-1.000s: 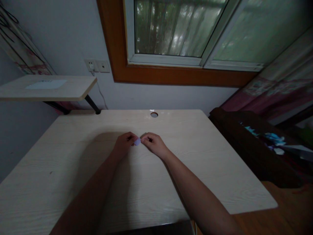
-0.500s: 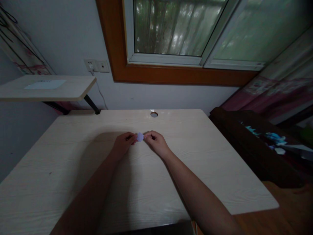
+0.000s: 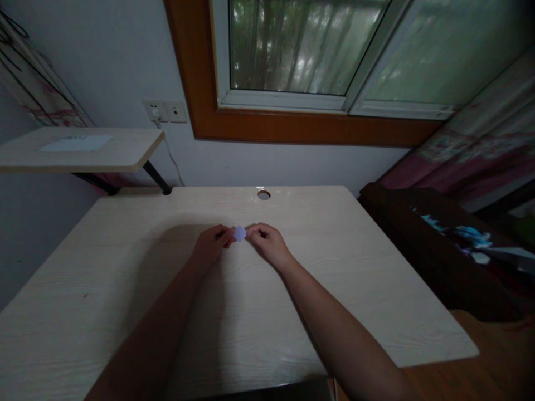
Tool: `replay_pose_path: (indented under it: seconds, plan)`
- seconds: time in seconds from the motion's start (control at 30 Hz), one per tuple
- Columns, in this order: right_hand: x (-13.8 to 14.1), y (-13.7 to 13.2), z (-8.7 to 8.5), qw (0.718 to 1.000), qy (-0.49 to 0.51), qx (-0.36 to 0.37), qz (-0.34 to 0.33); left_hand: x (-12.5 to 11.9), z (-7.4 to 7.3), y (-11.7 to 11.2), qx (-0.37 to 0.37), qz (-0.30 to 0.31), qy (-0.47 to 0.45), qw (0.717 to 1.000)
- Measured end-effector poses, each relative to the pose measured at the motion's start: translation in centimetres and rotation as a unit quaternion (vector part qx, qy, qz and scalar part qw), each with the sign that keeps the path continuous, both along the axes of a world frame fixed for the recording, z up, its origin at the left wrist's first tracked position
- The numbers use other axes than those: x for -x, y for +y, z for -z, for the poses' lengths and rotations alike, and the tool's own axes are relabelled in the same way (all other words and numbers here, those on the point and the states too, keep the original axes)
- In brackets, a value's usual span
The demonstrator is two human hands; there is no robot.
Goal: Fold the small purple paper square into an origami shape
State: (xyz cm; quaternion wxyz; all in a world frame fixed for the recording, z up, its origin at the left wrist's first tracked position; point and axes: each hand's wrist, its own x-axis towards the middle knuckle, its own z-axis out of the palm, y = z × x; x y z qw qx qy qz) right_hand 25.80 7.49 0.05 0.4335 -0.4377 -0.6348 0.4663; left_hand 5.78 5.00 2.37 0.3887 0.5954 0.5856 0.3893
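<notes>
no text, label, brand or number can be read. the nearest thing to writing is a short run of dark marks [image 3: 76, 137] along the far edge of a flat, pale, four-sided sheet [image 3: 75, 145] lying on the raised, light wood-grain shelf [image 3: 129, 153] at the left; they are too small and blurred to make out.

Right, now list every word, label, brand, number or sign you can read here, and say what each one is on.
No text can be read.
Pale sheet on the raised shelf: dark marks along its far edge, perhaps writing, too small and blurred to read.
Small purple piece between the left hand and right hand: no lettering visible.
</notes>
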Motion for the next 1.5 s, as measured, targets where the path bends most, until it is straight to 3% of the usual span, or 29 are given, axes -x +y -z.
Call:
replay_pose_path:
  seconds: [0.5,0.8,1.5]
  plan:
    - [0.02,-0.04,-0.09,1.0,0.012,0.011,0.004,0.16,0.56,0.1,-0.018,0.018,-0.002,1.0]
    - [0.14,-0.13,-0.23,0.999,0.02,0.027,0.005,-0.03,-0.14,-0.1,-0.012,0.018,-0.001,1.0]
    - [0.08,-0.18,-0.22,0.999,0.043,0.032,0.004,0.16,0.1,-0.15,-0.006,0.007,-0.024,1.0]
